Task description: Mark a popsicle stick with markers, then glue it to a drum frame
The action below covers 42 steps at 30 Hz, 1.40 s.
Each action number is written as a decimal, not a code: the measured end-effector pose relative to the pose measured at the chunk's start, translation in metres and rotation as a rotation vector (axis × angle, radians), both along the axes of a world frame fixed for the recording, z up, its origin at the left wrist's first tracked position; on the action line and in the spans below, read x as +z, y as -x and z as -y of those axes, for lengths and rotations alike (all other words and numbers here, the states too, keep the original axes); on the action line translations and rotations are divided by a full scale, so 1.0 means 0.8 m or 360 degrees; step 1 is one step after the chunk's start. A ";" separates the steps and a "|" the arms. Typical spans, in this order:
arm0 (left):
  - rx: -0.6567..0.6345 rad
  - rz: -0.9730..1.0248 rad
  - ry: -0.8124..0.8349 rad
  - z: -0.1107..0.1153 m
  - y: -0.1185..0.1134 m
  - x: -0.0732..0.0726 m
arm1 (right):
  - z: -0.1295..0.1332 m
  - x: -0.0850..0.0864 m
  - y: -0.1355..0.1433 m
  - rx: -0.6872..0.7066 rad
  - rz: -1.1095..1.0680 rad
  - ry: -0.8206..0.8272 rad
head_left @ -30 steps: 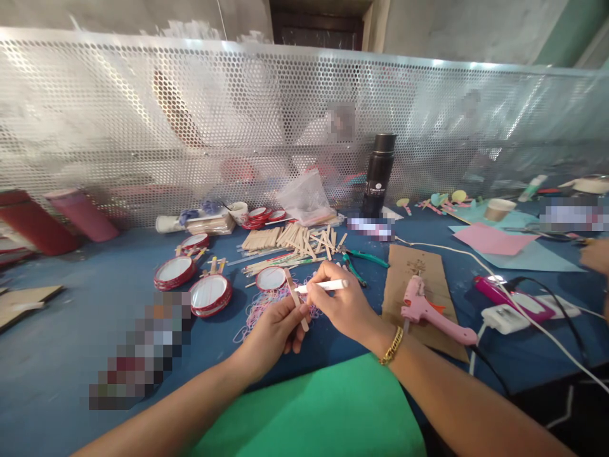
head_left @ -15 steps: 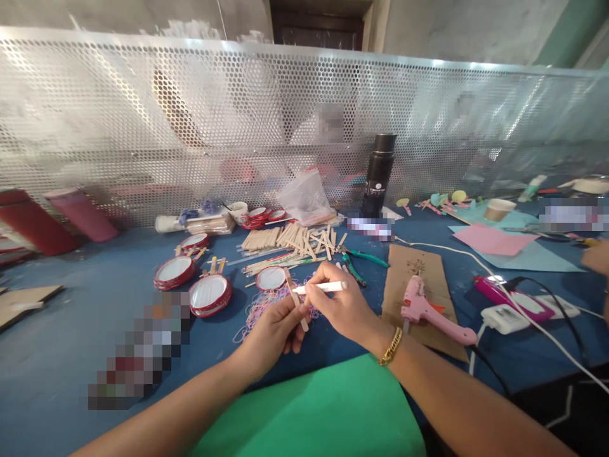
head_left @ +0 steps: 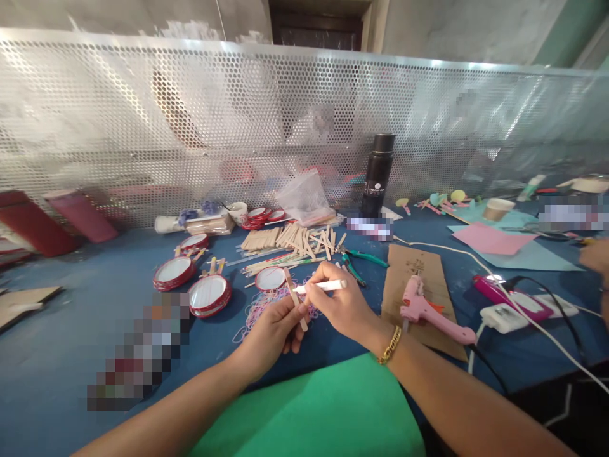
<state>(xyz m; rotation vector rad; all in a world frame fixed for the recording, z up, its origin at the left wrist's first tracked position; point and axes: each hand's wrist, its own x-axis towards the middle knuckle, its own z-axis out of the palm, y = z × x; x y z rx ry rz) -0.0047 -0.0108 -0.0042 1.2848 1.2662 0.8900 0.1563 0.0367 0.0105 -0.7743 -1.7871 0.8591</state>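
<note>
Pinched in the fingers of my left hand (head_left: 278,324) is a flat wooden stick (head_left: 290,285), tilted, with both ends showing. My right hand (head_left: 340,304) grips a white pen (head_left: 326,287), its tip at the stick. Behind my hands lie a tangle of pink and purple string (head_left: 254,312) and a small round red-rimmed disc (head_left: 270,278). A pile of wooden sticks (head_left: 304,240) is farther back. More red-rimmed discs (head_left: 209,294) sit to the left, some with sticks on them.
Right of my hands, a pink glue gun (head_left: 425,311) rests on cardboard (head_left: 392,279). Green-handled pliers (head_left: 368,257) and a black bottle (head_left: 378,178) stand or lie behind. A power strip (head_left: 504,318) with cables is at right; another person's hand (head_left: 594,257) shows at the right edge.
</note>
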 end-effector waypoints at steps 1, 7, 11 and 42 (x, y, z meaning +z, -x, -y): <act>0.0004 -0.0003 0.0003 0.000 0.000 0.000 | -0.001 -0.001 -0.001 -0.0015 0.0014 -0.0004; 0.0005 -0.0004 0.0015 -0.001 0.001 -0.001 | -0.002 -0.002 -0.002 -0.0044 -0.0005 -0.0022; 0.0003 0.0009 0.0013 0.001 0.001 -0.001 | 0.000 0.000 0.001 0.0036 -0.0017 0.0012; 0.0009 0.0025 0.0013 -0.001 0.001 -0.002 | 0.000 0.002 -0.001 0.0022 0.0027 0.0017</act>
